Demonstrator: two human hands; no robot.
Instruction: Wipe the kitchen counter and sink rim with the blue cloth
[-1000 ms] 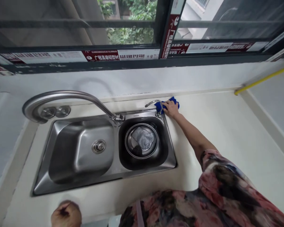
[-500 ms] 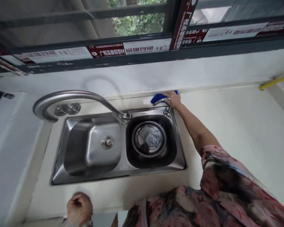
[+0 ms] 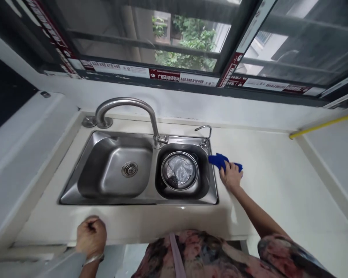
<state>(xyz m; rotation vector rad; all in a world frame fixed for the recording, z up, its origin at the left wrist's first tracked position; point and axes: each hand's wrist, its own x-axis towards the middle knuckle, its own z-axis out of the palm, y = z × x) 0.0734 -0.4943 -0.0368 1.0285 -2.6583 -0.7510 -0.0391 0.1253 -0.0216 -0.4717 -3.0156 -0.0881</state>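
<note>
My right hand (image 3: pixel 231 176) presses a blue cloth (image 3: pixel 220 160) flat on the pale countertop (image 3: pixel 266 173), just right of the steel double sink (image 3: pixel 110 195). The cloth's tip reaches the sink's right rim. My left hand (image 3: pixel 90 235) is curled into a fist and rests on the counter's front edge, below the left basin; nothing shows in it. A round metal strainer basket (image 3: pixel 179 172) with a crumpled grey thing inside sits in the right basin.
A tall curved faucet (image 3: pixel 127 106) rises behind the basins, and a small thin tap (image 3: pixel 204 133) stands at the sink's back right corner. A window (image 3: pixel 191 42) runs along the wall behind. A yellow pipe (image 3: pixel 321 125) crosses the right wall.
My right hand has slid the blue cloth from behind the small tap forward along the sink's right side. The view has pulled back and up. My left hand stays at the counter edge.
</note>
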